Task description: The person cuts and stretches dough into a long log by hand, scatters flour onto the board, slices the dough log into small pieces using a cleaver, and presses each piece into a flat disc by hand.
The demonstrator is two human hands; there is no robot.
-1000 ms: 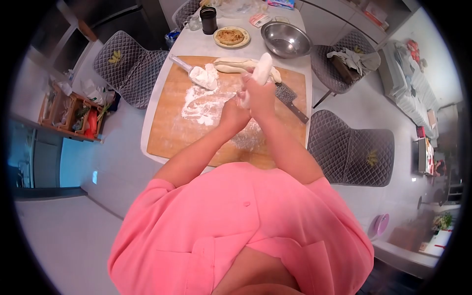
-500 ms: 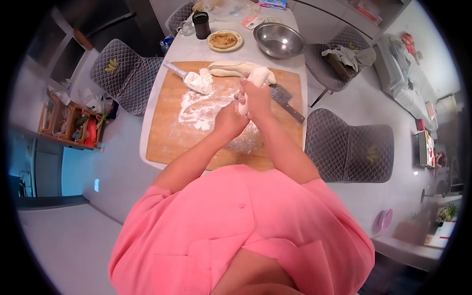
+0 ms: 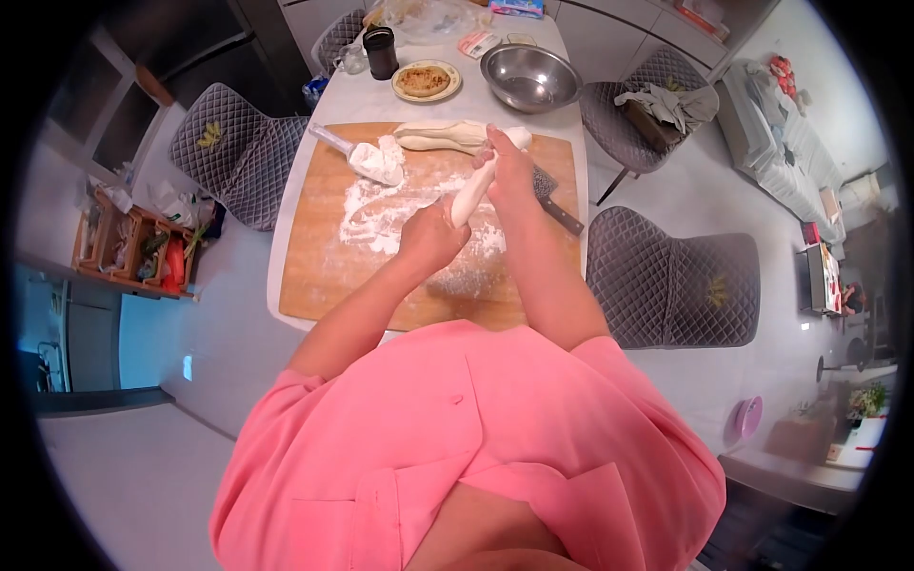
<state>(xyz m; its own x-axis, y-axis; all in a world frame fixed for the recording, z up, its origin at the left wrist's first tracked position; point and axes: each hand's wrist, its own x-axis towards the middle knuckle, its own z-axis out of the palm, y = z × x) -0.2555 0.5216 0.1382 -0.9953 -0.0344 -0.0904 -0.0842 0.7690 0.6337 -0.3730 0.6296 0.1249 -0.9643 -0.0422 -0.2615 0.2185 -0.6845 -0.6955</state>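
A pale strip of dough (image 3: 470, 198) stretches between my two hands above the wooden board (image 3: 324, 271). My left hand (image 3: 435, 233) is closed around its lower end. Higher up and to the right, my right hand (image 3: 510, 167) grips the upper end. Behind them, long pieces of dough (image 3: 433, 135) lie along the board's far edge. White flour (image 3: 371, 219) is spread over the board's middle. A clear scoop (image 3: 375, 164) full of flour rests at the far left. The cleaver (image 3: 560, 213) lies right of my right hand, its blade partly hidden.
Beyond the board stand a steel bowl (image 3: 531, 81), a plate with a browned flatbread (image 3: 425, 82) and a black cup (image 3: 380, 53). Plastic bags (image 3: 428, 21) lie at the table's far end. Quilted chairs (image 3: 671, 276) flank the table on both sides.
My hands have moved apart, the right one up and away, the left one slightly down. The dough between them now shows as a longer strip. The whole view has shifted slightly.
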